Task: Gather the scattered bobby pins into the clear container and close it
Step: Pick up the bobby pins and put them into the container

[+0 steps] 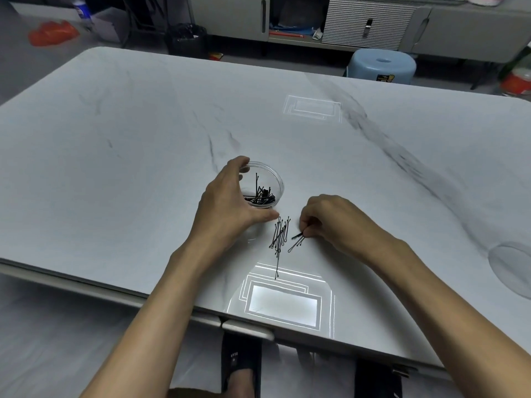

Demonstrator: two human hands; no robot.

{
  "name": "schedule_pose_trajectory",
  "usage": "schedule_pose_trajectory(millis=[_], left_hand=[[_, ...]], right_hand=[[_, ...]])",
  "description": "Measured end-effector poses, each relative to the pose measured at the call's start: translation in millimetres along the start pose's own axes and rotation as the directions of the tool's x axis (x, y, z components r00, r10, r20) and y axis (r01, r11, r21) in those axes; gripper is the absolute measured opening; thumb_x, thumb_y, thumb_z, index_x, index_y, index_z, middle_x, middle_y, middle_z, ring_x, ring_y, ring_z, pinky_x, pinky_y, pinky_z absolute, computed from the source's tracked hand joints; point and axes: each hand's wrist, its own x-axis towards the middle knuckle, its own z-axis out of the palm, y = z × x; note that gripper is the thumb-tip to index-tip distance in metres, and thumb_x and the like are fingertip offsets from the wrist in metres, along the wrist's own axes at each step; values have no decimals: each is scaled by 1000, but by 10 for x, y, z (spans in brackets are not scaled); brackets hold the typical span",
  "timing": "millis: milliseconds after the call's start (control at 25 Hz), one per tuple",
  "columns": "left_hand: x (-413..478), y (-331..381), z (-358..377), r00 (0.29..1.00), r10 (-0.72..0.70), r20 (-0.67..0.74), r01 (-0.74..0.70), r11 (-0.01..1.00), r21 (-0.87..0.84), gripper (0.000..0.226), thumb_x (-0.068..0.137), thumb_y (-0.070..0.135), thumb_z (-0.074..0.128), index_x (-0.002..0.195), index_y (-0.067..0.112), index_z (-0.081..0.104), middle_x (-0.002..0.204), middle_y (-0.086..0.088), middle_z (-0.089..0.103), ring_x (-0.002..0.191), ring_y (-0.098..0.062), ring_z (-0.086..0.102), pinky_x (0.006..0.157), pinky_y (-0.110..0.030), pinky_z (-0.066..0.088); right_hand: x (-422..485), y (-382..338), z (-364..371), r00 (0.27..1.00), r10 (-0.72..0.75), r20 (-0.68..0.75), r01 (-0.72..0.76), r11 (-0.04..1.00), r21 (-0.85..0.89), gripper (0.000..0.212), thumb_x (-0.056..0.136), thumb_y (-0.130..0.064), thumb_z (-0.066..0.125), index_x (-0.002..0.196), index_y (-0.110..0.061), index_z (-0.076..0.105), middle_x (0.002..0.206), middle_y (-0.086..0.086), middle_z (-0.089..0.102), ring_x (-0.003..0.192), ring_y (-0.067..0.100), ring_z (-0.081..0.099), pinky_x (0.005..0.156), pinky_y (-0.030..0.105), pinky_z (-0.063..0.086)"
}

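Observation:
A small round clear container (276, 181) stands open on the white marble table (143, 156), with several black bobby pins (263, 195) inside. My left hand (227, 205) wraps around its left side, thumb along its near edge. Just right of the thumb lies a loose pile of bobby pins (280, 235), and one pin (277, 268) trails toward me. My right hand (330, 222) rests on the table to the right of the pile, fingertips pinched on a few pins (297, 236). A clear round lid (511, 268) lies at the table's right edge.
Bright ceiling-light reflections (283, 305) show on the table near the front edge. A blue stool (382, 66) stands beyond the far side, with cabinets (370, 21) behind it. My sandalled foot (241, 366) is under the table's front edge.

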Motion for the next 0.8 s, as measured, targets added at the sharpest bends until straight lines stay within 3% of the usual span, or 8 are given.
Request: schedule_pose_trajectory(millis=[160,320,480,640,800], left_hand=[[-2,1,9,1000,0,10,0,1000,4,104,46,41,92,136,29,42,124,15,55,115,-6,52,92,-26,43],[6,11,6,1000,1,10,-1,1000,-3,103,46,40,91,136,30,42,125,15,55,115,-6,52,91,-25,42],[-10,36,22,999,15,45,-16,1000,4,103,45,42,91,135,31,41,126,15,55,115,-6,52,91,-25,42],[-43,112,72,990,56,128,-58,998,10,104,43,48,86,135,32,41,127,16,55,114,-4,52,93,-27,45],[-50,118,72,988,68,141,-70,997,10,102,44,47,87,134,31,42,127,15,56,115,-4,53,94,-28,45]], right_hand=[[-8,49,73,997,-77,1,76,986,-150,22,83,0,54,83,-22,54,86,-3,57,83,20,50,68,34,42],[-31,104,-35,984,26,-174,-18,999,47,15,86,-10,55,80,-24,52,75,-9,61,73,18,53,65,34,44],[19,-1,-257,895,158,-417,-20,948,316,6,83,-24,68,81,-29,64,70,-20,64,60,6,52,64,32,44],[105,-334,-315,888,70,-454,78,951,300,5,79,-30,73,81,-32,69,69,-22,63,55,1,50,63,30,42],[191,-482,-256,878,-23,-478,174,945,275,11,79,-19,74,89,-22,71,87,-11,69,68,9,57,71,33,48]])
